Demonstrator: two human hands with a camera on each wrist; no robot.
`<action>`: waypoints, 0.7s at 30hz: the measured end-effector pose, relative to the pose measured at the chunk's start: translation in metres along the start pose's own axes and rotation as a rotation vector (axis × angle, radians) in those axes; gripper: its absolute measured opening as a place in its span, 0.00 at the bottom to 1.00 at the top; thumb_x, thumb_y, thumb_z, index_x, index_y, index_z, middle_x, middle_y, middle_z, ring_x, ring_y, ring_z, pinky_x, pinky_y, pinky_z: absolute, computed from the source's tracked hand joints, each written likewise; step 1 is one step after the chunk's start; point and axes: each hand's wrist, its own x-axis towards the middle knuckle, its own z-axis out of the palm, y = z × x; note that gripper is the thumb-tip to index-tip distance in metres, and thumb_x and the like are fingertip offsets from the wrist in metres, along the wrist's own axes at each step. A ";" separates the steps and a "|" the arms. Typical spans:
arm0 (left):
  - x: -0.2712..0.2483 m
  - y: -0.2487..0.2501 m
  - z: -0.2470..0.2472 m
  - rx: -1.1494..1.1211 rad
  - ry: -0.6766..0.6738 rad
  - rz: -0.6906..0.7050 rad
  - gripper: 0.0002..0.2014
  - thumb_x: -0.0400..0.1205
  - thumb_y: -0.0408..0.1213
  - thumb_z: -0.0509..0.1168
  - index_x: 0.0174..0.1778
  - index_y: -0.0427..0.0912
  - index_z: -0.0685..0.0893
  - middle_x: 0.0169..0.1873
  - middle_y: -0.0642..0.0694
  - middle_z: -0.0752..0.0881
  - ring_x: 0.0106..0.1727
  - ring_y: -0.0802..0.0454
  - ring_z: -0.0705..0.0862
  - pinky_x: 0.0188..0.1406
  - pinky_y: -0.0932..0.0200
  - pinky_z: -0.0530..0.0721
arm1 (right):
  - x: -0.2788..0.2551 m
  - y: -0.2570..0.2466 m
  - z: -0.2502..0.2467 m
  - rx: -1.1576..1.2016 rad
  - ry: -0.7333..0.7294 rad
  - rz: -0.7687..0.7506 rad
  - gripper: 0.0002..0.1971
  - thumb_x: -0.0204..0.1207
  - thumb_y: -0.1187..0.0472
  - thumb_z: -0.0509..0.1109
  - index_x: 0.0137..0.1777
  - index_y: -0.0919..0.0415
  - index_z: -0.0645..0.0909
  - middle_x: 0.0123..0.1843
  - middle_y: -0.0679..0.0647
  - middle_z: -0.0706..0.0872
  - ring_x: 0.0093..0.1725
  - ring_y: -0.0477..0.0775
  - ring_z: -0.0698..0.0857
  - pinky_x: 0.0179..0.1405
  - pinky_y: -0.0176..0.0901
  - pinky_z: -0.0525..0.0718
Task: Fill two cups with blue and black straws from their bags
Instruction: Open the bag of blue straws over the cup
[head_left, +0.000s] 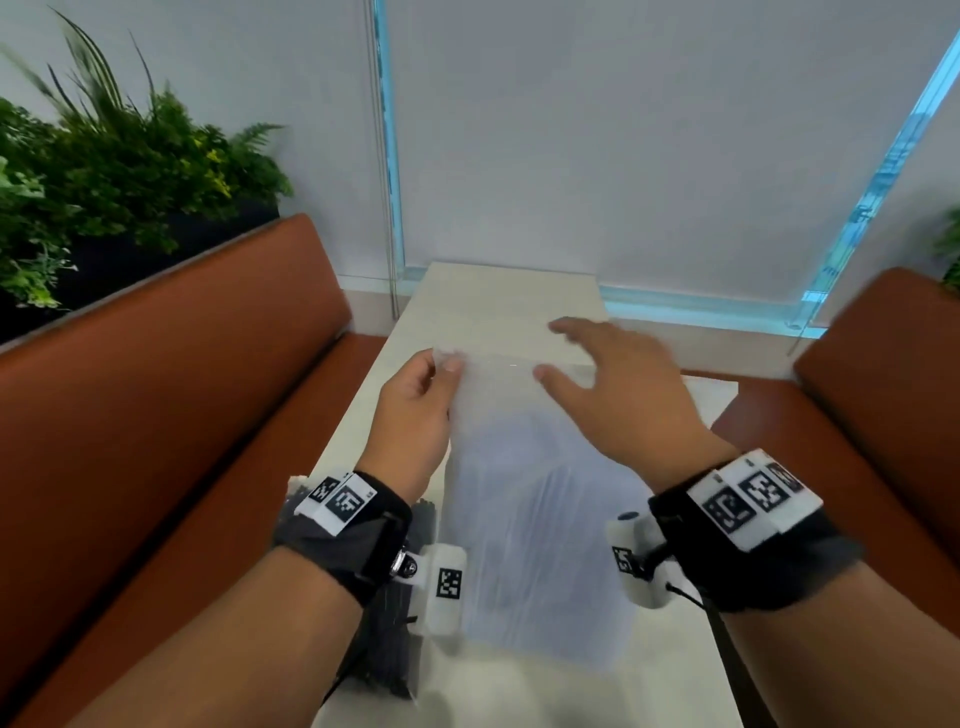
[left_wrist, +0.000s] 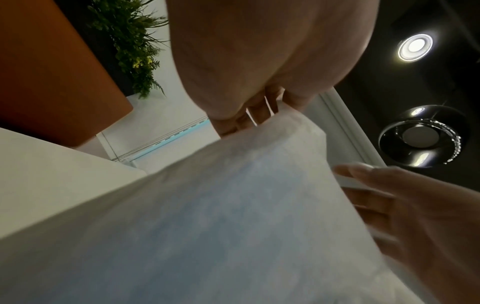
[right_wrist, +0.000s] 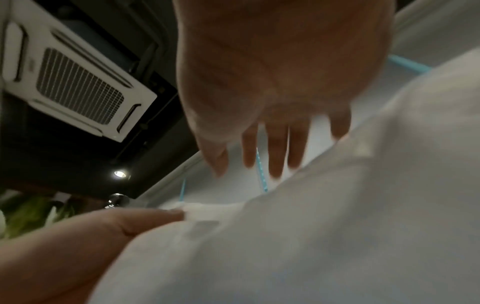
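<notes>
A clear plastic bag of pale blue straws is lifted off the table, its top end away from me. My left hand pinches the bag's upper left corner between thumb and fingers. My right hand hovers over the bag's top right part with fingers spread and straight, holding nothing. In the left wrist view the blue straw bag fills the lower frame. In the right wrist view the straight fingers stand above the bag. A bag of black straws lies under my left wrist. No cups are in view.
The narrow pale table runs away from me toward a window wall. Orange-brown bench seats flank it on both sides. Green plants stand behind the left bench.
</notes>
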 end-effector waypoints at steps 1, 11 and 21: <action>0.001 0.001 -0.001 0.001 -0.001 -0.002 0.10 0.89 0.41 0.64 0.47 0.47 0.89 0.47 0.44 0.90 0.48 0.50 0.85 0.54 0.41 0.84 | 0.005 -0.007 0.005 0.029 -0.127 -0.003 0.21 0.81 0.35 0.62 0.71 0.39 0.78 0.63 0.43 0.86 0.63 0.49 0.84 0.67 0.54 0.76; 0.006 0.012 -0.010 0.006 0.106 0.019 0.06 0.88 0.39 0.67 0.51 0.52 0.89 0.44 0.53 0.92 0.44 0.57 0.89 0.41 0.58 0.88 | 0.026 -0.038 0.019 0.043 -0.150 -0.054 0.14 0.85 0.55 0.61 0.64 0.42 0.83 0.50 0.43 0.74 0.56 0.52 0.81 0.57 0.53 0.79; -0.002 0.028 -0.005 0.020 -0.001 0.019 0.08 0.85 0.35 0.70 0.44 0.51 0.92 0.46 0.46 0.93 0.49 0.47 0.92 0.45 0.55 0.90 | 0.027 -0.057 0.010 0.156 -0.165 -0.085 0.09 0.85 0.46 0.63 0.55 0.42 0.85 0.50 0.41 0.86 0.51 0.48 0.83 0.52 0.53 0.83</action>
